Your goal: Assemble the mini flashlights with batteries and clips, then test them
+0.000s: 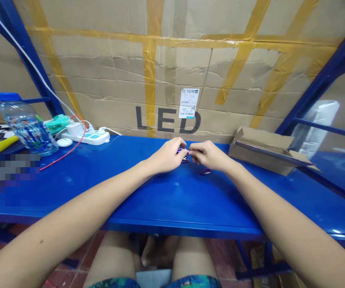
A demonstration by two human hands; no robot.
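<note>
Both of my hands meet over the middle of the blue table, fingers pinched close together. My left hand is closed around a small purple-blue carabiner, mostly covered by the fingers. My right hand pinches at a tiny light-coloured part between the two hands, too small to name. Under my left fingertips, a little red and dark metal piece shows on the table. Just below my right hand lies another carabiner, purple-red with a silvery gate, touched by neither hand.
An open cardboard box stands at the right. At the left are a plastic bottle with a blue cap, a white power strip and a red cable. Behind the blue table rises a large taped carton marked LED.
</note>
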